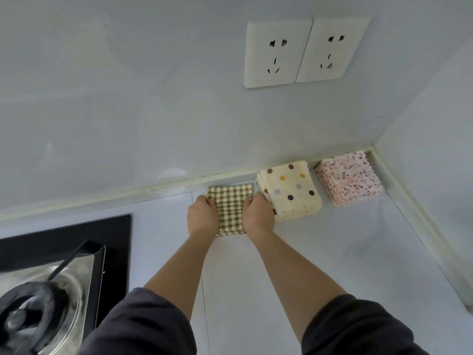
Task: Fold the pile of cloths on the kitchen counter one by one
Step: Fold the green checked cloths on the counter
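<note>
Folded green-checked cloth (230,208) flat on pale counter (320,252) near the wall (128,98), gripped at its left edge by left hand (202,217), at its right edge by right hand (258,216). Just to the right, folded cream polka-dot cloth (291,190); beyond it, pink speckled stack (349,178) in the corner. Gas hob (64,265) lower left.

The burner (33,311) at the lower left is blurred and cut by the left and bottom edges. The left hand (202,217) and right hand (258,216), gripping, cover both side edges of the checked cloth (230,208) (its layers cannot be counted). The right hand also hides the near-left corner of the dotted cloth (291,190). Both sleeves (138,326) run off the bottom edge.
</note>
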Action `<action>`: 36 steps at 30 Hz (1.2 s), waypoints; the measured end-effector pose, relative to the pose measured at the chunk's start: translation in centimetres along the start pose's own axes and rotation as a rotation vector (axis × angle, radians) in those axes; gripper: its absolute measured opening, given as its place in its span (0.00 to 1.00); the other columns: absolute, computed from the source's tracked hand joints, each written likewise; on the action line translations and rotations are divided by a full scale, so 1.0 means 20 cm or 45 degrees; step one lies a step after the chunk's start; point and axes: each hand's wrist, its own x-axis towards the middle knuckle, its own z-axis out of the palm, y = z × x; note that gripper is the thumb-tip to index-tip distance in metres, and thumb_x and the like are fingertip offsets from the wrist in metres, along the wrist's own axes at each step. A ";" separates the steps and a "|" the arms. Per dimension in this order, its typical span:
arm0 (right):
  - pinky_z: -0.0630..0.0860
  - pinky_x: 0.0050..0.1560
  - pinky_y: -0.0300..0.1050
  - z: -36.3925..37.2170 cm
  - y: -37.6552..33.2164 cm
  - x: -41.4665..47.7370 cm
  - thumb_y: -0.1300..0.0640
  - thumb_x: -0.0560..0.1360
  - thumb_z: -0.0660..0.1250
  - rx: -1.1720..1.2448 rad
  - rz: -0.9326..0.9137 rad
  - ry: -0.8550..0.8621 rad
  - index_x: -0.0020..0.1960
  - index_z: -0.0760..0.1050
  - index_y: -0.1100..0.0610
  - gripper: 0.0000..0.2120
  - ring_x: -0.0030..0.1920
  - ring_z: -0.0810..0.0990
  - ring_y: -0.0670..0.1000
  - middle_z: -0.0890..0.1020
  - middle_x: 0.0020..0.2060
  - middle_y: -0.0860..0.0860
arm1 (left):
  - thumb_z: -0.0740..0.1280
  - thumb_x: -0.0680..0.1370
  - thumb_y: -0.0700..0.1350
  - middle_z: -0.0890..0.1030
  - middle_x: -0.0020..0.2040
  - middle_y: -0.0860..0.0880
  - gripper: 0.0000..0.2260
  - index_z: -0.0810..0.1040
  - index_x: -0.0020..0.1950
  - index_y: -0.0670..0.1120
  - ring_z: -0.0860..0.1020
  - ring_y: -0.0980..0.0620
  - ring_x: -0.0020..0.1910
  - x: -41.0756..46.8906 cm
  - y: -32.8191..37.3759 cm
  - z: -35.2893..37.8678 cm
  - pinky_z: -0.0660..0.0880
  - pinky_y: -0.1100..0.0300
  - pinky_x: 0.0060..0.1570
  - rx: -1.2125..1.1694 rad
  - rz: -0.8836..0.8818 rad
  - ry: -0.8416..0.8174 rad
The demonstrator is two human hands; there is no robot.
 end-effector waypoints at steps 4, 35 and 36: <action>0.68 0.35 0.44 0.00 -0.01 -0.02 0.54 0.83 0.54 -0.073 -0.099 0.057 0.54 0.70 0.61 0.11 0.42 0.80 0.55 0.81 0.43 0.55 | 0.53 0.84 0.47 0.72 0.37 0.47 0.12 0.68 0.47 0.41 0.72 0.47 0.37 -0.01 0.01 0.00 0.67 0.56 0.34 -0.041 0.003 0.013; 0.41 0.76 0.59 -0.06 0.03 -0.15 0.56 0.82 0.52 -0.847 -0.680 -0.347 0.78 0.39 0.60 0.31 0.78 0.41 0.53 0.43 0.79 0.55 | 0.40 0.83 0.56 0.36 0.79 0.46 0.28 0.35 0.77 0.43 0.36 0.49 0.77 -0.08 -0.15 -0.03 0.43 0.41 0.75 1.048 0.762 -0.241; 0.42 0.77 0.58 -0.07 0.02 -0.16 0.57 0.81 0.53 -0.798 -0.675 -0.320 0.79 0.40 0.60 0.32 0.78 0.41 0.52 0.44 0.79 0.54 | 0.41 0.83 0.56 0.37 0.79 0.46 0.28 0.36 0.78 0.44 0.37 0.49 0.77 -0.09 -0.14 -0.05 0.44 0.41 0.75 1.019 0.751 -0.246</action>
